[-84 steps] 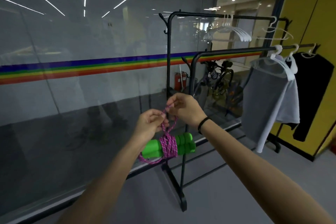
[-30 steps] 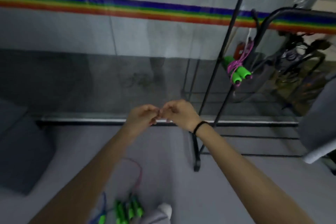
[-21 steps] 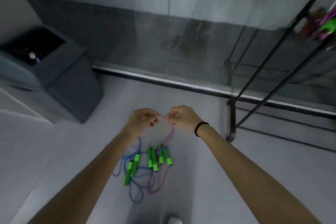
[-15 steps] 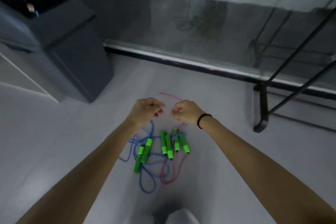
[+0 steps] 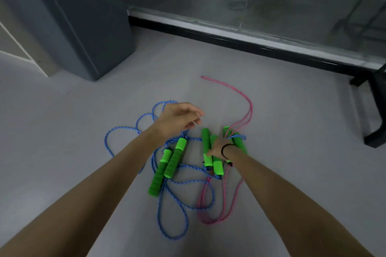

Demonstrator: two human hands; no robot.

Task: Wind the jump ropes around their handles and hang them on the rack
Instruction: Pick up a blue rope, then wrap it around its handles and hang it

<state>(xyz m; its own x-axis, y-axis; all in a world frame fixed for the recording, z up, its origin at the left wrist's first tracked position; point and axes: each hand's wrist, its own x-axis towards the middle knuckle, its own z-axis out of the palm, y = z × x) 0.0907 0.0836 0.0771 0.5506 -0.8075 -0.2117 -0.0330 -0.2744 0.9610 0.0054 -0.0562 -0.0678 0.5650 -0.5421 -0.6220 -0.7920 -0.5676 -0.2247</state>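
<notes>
Several jump ropes lie tangled on the grey floor. A blue rope (image 5: 167,210) loops around a left pair of green handles (image 5: 170,166). A pink rope (image 5: 247,102) runs from a right pair of green handles (image 5: 240,144). My right hand (image 5: 219,148) presses down on the middle pair of green handles (image 5: 216,166); its thumb lies across one handle and its fingers are hidden. My left hand (image 5: 179,119) hovers above the blue loops, fingers loosely curled and holding nothing.
A dark grey bin (image 5: 87,27) stands at the back left. The black base rail of the glass wall (image 5: 229,36) crosses the back. The rack's black foot (image 5: 376,110) stands on the floor at the right edge.
The view dropped from the rack, where the wound pink rope now hangs, to the floor. Both hands came apart and lowered to the pile; my right hand reached the middle handles.
</notes>
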